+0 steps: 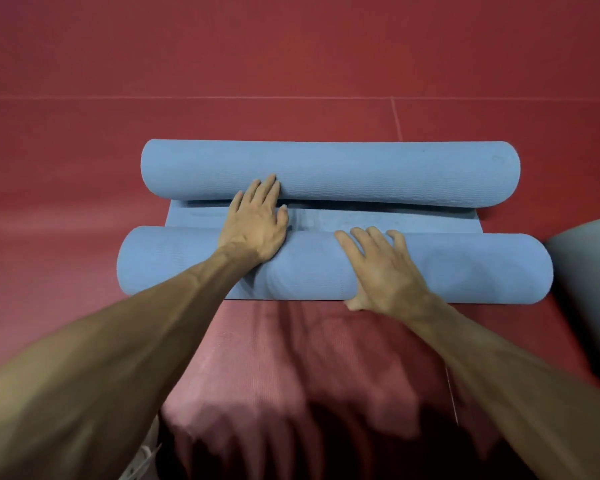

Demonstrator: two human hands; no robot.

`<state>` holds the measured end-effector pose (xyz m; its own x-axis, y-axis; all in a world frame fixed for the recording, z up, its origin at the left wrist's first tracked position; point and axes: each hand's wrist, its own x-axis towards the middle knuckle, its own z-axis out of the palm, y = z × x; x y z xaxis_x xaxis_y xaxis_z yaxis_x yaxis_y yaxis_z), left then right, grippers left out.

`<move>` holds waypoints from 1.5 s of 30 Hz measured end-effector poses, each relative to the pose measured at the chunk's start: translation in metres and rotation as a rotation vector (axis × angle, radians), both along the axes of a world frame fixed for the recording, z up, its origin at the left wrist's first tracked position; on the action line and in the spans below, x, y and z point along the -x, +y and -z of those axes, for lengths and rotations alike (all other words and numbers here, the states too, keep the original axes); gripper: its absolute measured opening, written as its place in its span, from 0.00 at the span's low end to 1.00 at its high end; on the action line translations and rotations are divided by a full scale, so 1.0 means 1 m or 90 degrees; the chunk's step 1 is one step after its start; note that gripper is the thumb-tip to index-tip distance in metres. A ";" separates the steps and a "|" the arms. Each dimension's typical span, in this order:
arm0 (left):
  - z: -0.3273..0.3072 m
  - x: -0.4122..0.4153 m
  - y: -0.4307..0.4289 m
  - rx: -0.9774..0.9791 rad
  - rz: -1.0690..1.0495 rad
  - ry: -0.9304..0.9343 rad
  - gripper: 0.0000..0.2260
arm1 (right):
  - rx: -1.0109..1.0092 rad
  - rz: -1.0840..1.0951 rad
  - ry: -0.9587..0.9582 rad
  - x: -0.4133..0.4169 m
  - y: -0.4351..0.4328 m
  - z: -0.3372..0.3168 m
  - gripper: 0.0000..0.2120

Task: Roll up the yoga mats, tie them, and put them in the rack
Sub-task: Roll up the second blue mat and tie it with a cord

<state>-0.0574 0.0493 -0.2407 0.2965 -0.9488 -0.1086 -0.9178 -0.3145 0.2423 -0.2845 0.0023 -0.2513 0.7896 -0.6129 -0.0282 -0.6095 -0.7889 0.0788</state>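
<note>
A blue yoga mat lies on the red floor with both ends rolled. The far roll and the near roll are joined by a short flat strip. My left hand lies flat with straight fingers, palm on the near roll and fingertips touching the far roll. My right hand presses on top of the near roll, fingers spread and slightly bent over its far side, thumb at its near edge. Under the near roll a pink mat lies flat, stretching toward me. No rack or tie is in view.
Red padded floor with seam lines surrounds the mats. A grey rounded object sits at the right edge beside the near roll. Part of a light shoe shows at the bottom left.
</note>
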 end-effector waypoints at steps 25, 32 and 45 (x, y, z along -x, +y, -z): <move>-0.001 0.067 0.138 -0.042 0.030 -0.126 0.25 | -0.238 0.028 0.073 0.025 0.067 -0.030 0.60; -0.005 0.054 0.094 -0.087 0.016 -0.098 0.24 | -0.111 0.036 -0.001 0.030 0.062 -0.022 0.52; -0.006 0.023 0.009 -0.041 0.011 -0.022 0.25 | 0.076 0.029 -0.064 0.028 0.050 0.003 0.52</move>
<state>-0.0806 0.0588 -0.2348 0.2845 -0.9452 -0.1602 -0.9308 -0.3123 0.1897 -0.3128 0.0520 -0.2540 0.7560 -0.6424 0.1252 -0.6541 -0.7488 0.1075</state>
